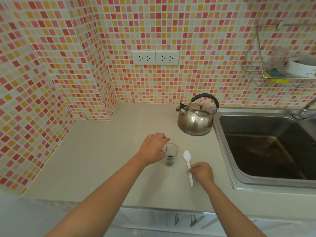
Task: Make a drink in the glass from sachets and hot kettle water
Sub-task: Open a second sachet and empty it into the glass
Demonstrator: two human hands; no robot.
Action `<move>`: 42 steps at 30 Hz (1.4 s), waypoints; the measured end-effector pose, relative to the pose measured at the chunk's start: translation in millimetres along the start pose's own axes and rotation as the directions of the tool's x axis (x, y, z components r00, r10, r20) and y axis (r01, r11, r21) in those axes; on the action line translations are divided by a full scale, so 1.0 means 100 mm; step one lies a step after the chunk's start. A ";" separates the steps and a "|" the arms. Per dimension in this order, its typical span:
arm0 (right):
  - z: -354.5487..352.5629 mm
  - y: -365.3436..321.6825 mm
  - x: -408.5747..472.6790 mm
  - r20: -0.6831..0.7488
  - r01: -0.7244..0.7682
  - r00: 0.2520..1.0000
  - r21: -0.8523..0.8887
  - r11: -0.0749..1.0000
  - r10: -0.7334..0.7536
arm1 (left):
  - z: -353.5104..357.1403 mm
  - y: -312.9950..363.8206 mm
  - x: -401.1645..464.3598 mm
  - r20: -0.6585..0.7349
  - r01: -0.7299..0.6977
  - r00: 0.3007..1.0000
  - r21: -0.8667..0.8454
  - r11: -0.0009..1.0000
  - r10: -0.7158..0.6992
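A small clear glass point(171, 155) stands on the pale counter point(106, 151) with dark powder at its bottom. My left hand point(153, 149) is over its rim, holding a small sachet point(165, 148) tilted into the glass. A white plastic spoon point(188, 161) lies just right of the glass, bowl pointing away. My right hand point(201, 172) pinches the spoon's handle, with a bit of yellow wrapper at the fingers. The steel whistling kettle point(196, 117) with a black handle sits behind the glass, near the sink.
A steel sink point(266, 146) fills the right side, its tap point(306, 108) at the back corner. A wire rack point(280, 65) on the tiled wall holds a sponge, a glass and a bowl. Two wall sockets point(155, 57) sit above the counter. Drawers are below the front edge.
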State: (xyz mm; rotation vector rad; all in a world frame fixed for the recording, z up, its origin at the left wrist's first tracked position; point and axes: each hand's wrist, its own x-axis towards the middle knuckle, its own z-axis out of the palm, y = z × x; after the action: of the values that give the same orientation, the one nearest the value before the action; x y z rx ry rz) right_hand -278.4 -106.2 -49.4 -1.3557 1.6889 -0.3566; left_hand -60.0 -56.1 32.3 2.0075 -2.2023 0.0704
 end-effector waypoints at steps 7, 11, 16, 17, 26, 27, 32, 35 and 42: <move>-0.07 -0.39 -0.26 -0.359 0.380 0.855 -0.057 0.923 -0.374 | 0.02 0.08 0.01 -0.089 0.204 0.960 -0.434 0.878 -0.267; -0.11 -0.78 -0.40 -0.158 0.555 0.827 0.085 0.827 -0.539 | -0.02 0.24 0.09 -0.059 0.259 0.910 -0.690 0.675 -0.410; -0.08 -0.98 -0.40 -0.083 0.510 0.860 0.184 0.840 -0.504 | -0.03 0.34 0.13 -0.034 0.248 0.904 -0.769 0.588 -0.427; -0.10 -0.98 -0.39 -0.086 0.504 0.863 0.186 0.843 -0.497 | -0.02 0.33 0.13 -0.026 0.252 0.901 -0.782 0.570 -0.433; -0.31 -0.92 -0.32 -0.038 0.614 0.789 0.067 0.787 -0.613 | -0.04 0.12 0.08 0.004 0.210 0.912 -0.863 0.460 -0.410; -0.33 -0.93 -0.32 -0.030 0.637 0.771 0.038 0.770 -0.636 | -0.05 0.11 0.07 0.004 0.209 0.912 -0.865 0.456 -0.410; -0.35 -0.98 -0.37 0.018 0.682 0.731 -0.016 0.731 -0.682 | -0.09 0.12 0.07 0.017 0.203 0.923 -0.870 0.449 -0.384; -0.37 -1.01 -0.40 0.046 0.656 0.752 0.046 0.754 -0.657 | -0.15 0.12 0.08 0.003 0.197 0.927 -0.854 0.481 -0.374; -0.34 -1.06 -0.42 -0.001 0.671 0.741 -0.011 0.741 -0.671 | -0.20 0.20 0.12 0.011 0.232 0.938 -0.762 0.605 -0.347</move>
State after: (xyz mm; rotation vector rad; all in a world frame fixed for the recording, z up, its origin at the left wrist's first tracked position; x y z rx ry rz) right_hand -240.2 -116.6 62.8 -1.9536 1.1375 -0.7620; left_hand -79.3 -62.7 54.9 1.7273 -1.3965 -0.6321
